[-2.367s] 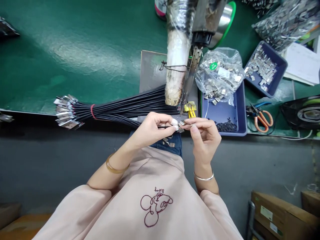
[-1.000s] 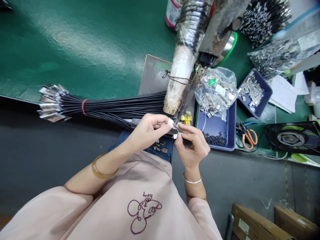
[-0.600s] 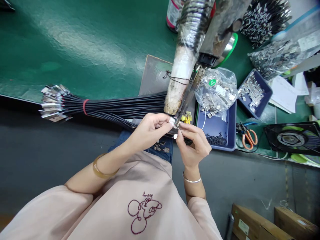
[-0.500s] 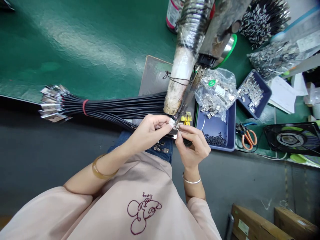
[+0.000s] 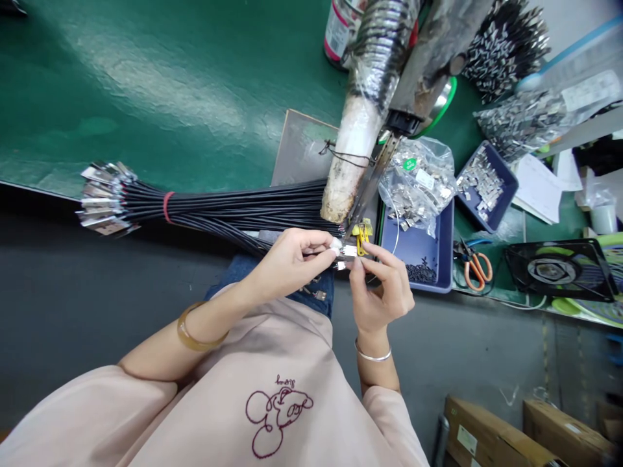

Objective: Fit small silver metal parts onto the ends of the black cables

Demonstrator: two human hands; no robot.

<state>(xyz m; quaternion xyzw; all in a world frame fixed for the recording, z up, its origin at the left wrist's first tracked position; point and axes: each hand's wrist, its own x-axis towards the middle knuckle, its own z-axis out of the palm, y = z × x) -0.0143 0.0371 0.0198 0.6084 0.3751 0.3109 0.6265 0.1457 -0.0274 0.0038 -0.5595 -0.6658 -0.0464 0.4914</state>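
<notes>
My left hand (image 5: 299,263) is closed in a pinch by the free ends of a bundle of black cables (image 5: 233,207), gripping a cable by its end. A small white piece sits at its fingertips. Just beyond them a silvery metal connector (image 5: 349,251) shows, with a second connector (image 5: 341,265) slightly below. My right hand (image 5: 382,285) has its thumb and a finger pinched together beside the connector, the index finger raised; what they hold is hidden. Right above hangs a soldering iron (image 5: 374,175), its narrow metal end pointing down at the connectors.
A taped hose (image 5: 348,143) hangs beside the iron. On the right are a blue tray (image 5: 445,259) with a bag of metal parts (image 5: 423,175), a smaller bin (image 5: 509,185), orange-handled pliers (image 5: 477,269) and a fan (image 5: 559,269). A yellow clip (image 5: 363,239) sits near my fingers.
My right fingers have drawn slightly right and away from the iron's end. The connector by my left fingertips now shows more plainly. My left hand has barely moved.
</notes>
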